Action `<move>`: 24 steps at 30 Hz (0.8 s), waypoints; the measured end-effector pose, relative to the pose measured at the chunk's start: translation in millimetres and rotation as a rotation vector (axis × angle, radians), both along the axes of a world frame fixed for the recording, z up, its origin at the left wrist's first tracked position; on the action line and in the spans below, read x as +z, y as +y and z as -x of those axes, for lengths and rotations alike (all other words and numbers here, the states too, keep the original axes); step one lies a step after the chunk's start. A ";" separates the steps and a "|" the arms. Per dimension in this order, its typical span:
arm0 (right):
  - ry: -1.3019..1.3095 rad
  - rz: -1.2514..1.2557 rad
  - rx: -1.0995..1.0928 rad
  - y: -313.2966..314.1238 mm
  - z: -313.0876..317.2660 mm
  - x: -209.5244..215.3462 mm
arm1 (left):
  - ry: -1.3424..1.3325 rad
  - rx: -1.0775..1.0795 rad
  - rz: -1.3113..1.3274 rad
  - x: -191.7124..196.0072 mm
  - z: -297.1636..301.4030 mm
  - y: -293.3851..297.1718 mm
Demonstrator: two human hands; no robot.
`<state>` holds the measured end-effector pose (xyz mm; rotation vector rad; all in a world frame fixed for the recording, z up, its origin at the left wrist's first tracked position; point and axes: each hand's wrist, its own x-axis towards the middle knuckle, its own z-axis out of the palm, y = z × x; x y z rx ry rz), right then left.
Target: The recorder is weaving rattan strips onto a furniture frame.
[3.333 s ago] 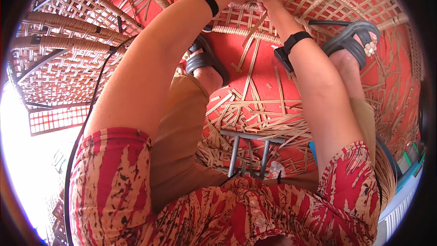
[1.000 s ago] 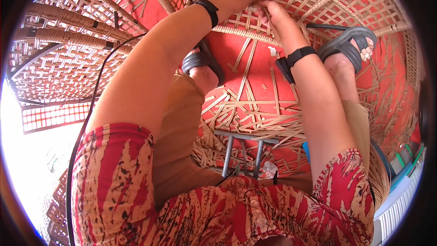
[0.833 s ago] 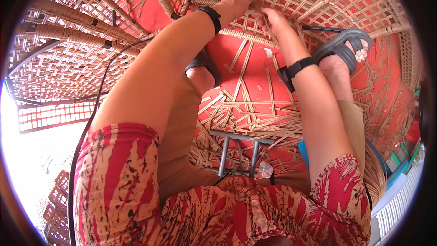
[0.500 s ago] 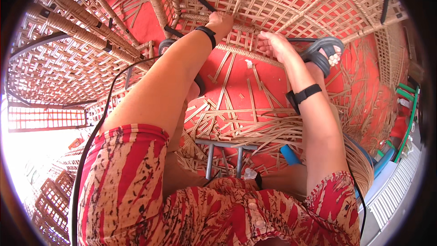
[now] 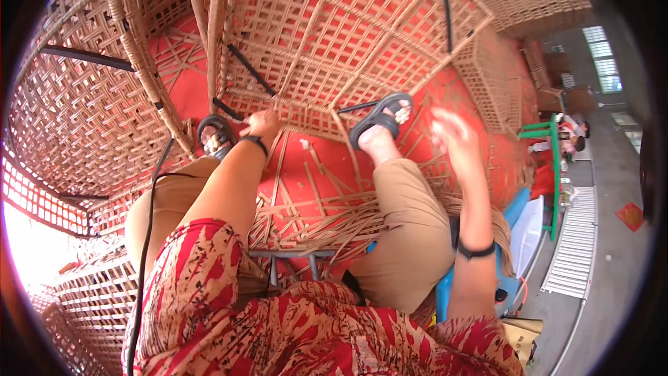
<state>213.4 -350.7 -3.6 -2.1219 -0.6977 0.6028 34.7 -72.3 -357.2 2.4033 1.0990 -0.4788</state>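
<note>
A large wicker frame (image 5: pixel 348 35) of open tan lattice, with black bars at its corners, stands tilted in front of me. My left hand (image 5: pixel 263 124) is at its lower edge near the left corner, fingers bent and closed against the rim; any strip between them is hidden. To the right, my right hand (image 5: pixel 456 136) is raised in the air, apart from the frame. Motion smears it, but its fingers look spread with nothing between them. My sandalled right foot (image 5: pixel 381 118) rests by the frame's lower edge, beside a short black bar.
Loose cane strips (image 5: pixel 320 219) lie over the red floor covering (image 5: pixel 299 167). A densely woven wicker piece (image 5: pixel 90 105) stands at the left, with a black cable (image 5: pixel 146 237) hanging nearby. On the right are a green stool (image 5: pixel 554 167) and a white slatted panel (image 5: pixel 572 237).
My view has swung toward the right. My right hand has pulled away from the frame and lifted to the right; my left hand stays at the frame's lower edge, nearer its left corner.
</note>
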 end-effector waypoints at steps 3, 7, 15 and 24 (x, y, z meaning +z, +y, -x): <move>-0.471 0.036 -0.130 -78.4 45.9 39.5 | -0.182 0.143 -0.003 -4.7 18.2 4.3; -0.403 0.172 -0.449 -164.3 99.0 63.9 | -0.146 0.281 0.086 -3.5 8.8 9.7; -0.354 0.158 -0.168 -111.9 63.1 63.5 | -0.202 0.308 0.107 -19.3 -0.1 0.8; -0.315 0.591 0.675 95.3 12.5 -145.3 | -0.329 0.375 0.014 14.2 -18.1 -7.3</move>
